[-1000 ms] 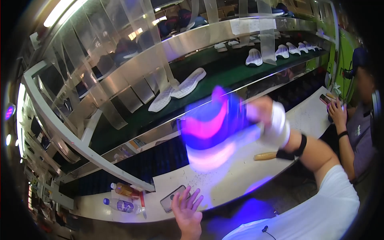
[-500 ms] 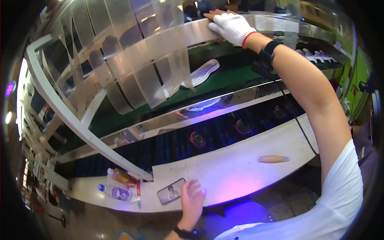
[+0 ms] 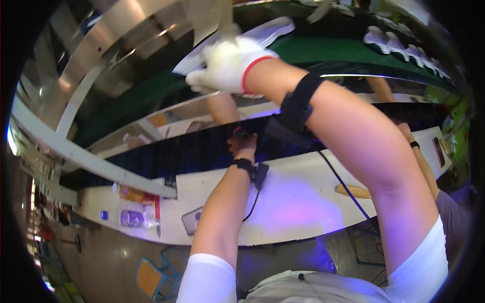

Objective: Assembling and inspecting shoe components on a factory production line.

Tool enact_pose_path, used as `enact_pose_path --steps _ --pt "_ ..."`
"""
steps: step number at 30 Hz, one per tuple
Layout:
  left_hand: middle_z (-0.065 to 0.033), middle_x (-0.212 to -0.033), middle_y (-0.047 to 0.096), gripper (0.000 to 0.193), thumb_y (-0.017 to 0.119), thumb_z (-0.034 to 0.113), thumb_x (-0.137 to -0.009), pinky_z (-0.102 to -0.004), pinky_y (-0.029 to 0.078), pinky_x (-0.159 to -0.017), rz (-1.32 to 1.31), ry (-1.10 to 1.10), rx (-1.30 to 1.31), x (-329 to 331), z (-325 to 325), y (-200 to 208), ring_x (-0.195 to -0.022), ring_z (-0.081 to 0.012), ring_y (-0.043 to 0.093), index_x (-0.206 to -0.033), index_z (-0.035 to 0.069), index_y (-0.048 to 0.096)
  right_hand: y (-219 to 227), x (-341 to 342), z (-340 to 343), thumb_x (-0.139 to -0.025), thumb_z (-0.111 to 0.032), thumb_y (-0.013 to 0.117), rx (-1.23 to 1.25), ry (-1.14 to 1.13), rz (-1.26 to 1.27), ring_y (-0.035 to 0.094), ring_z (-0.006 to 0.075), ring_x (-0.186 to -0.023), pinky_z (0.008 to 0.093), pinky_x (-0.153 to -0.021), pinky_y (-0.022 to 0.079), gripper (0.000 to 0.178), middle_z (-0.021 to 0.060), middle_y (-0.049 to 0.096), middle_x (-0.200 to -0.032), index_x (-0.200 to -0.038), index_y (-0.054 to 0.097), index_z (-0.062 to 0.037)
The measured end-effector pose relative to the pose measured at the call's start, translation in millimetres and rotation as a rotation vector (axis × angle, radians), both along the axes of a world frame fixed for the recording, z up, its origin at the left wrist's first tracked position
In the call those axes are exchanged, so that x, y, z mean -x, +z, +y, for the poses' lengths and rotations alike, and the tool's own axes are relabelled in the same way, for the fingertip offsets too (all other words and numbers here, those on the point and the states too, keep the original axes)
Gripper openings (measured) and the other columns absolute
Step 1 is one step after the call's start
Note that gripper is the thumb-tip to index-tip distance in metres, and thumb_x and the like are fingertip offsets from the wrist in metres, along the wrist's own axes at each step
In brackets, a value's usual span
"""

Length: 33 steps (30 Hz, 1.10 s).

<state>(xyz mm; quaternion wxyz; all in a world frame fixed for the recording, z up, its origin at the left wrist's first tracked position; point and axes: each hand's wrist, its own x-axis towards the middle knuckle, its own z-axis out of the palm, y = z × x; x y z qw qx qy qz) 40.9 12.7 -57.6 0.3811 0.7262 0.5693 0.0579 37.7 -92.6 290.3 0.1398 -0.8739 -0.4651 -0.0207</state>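
My right hand [image 3: 225, 65], in a white knitted glove with a red cuff, is over the green upper belt [image 3: 323, 53]. Motion smears its fingers. A pale shoe sole [image 3: 273, 31] lies just beyond it, and another pale sole [image 3: 189, 61] shows at its left; whether the glove grips either cannot be told. Bare and reaching forward, my left hand [image 3: 246, 145] is at the dark lower belt [image 3: 172, 156]. Its fingers curl round a dark piece with a pink edge [image 3: 240, 132], partly hidden by them. Black straps circle both my arms.
Bottles [image 3: 132, 218], a phone [image 3: 191, 221] and a tan-handled tool [image 3: 353, 191] lie on the white bench [image 3: 283, 227]. A grey frame post [image 3: 91, 156] crosses at left. Another person's hand [image 3: 404, 130] reaches in at right. Several soles [image 3: 396, 46] line the far right.
My right hand has come down and left from the metal rail to the soles. My left hand has moved forward from beside the phone to the dark belt. The view has shifted.
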Motion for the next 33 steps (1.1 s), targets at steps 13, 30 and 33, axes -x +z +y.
enact_pose_path --steps 13,30,33 --pt "-0.0116 -0.113 0.076 0.051 0.069 0.041 -0.104 -0.0372 0.063 -0.074 -0.797 -0.196 1.213 281 -122 103 -0.091 -0.0229 0.076 -0.134 0.000 0.065 -13 19 -36 -0.095 -0.045 0.069 -0.242 0.237 -0.234 0.076 0.0348 -0.080 0.0453 -0.078 0.060 0.041 0.0209 0.076 -0.092 -0.092 0.081 -0.0059" --pt "-0.0210 -0.093 0.076 0.038 0.070 0.033 -0.097 -0.0492 0.058 -0.080 -0.202 -1.081 -0.377 198 -141 110 -0.089 -0.0384 0.076 -0.110 -0.002 0.064 -155 162 -331 -0.086 0.005 0.074 -0.770 -0.221 0.376 0.058 0.0128 -0.098 0.0283 -0.092 0.049 0.031 0.0037 0.062 -0.104 -0.114 0.061 -0.0001" --pt "-0.0192 -0.083 0.074 0.040 0.069 0.035 -0.098 -0.0502 0.057 -0.075 -0.326 -1.059 -0.448 200 -138 100 -0.079 -0.0403 0.074 -0.109 -0.003 0.065 -208 176 -334 -0.090 -0.003 0.075 -0.738 -0.339 0.539 0.066 0.0183 -0.107 0.0328 -0.099 0.051 0.028 0.0023 0.058 -0.098 -0.114 0.059 -0.0007"
